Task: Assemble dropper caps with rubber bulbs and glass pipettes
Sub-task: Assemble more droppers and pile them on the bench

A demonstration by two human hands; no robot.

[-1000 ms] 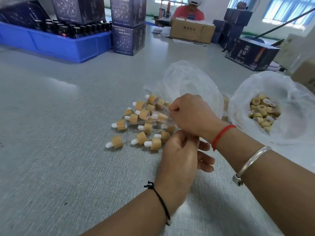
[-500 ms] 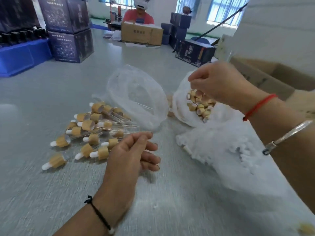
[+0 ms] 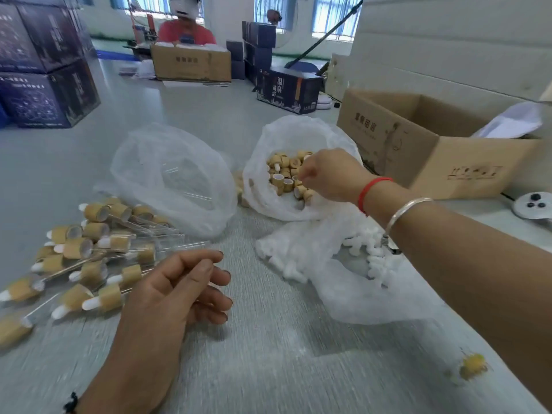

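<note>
My right hand (image 3: 331, 174) reaches into a white plastic bag (image 3: 286, 130) full of bamboo caps (image 3: 282, 177). Its fingertips are bunched together and pinch one cap among the others. My left hand (image 3: 170, 297) rests on the table with loosely curled fingers and holds nothing. Just left of it lies a pile of assembled droppers (image 3: 98, 252) with bamboo collars, white bulbs and glass pipettes. A clear bag with glass pipettes (image 3: 167, 174) stands behind that pile. Under my right forearm, white rubber bulbs (image 3: 328, 255) spill from a third bag.
An open cardboard box (image 3: 418, 144) stands at the right, near the cap bag. Dark printed cartons (image 3: 44, 85) are stacked at the far left. A person (image 3: 185, 28) sits behind another cardboard box at the table's far end. A small yellow scrap (image 3: 473, 366) lies front right.
My right hand left the dropper pile, swung right and came down into the cap bag. My left hand let go and settled on the table. The view turned right.
</note>
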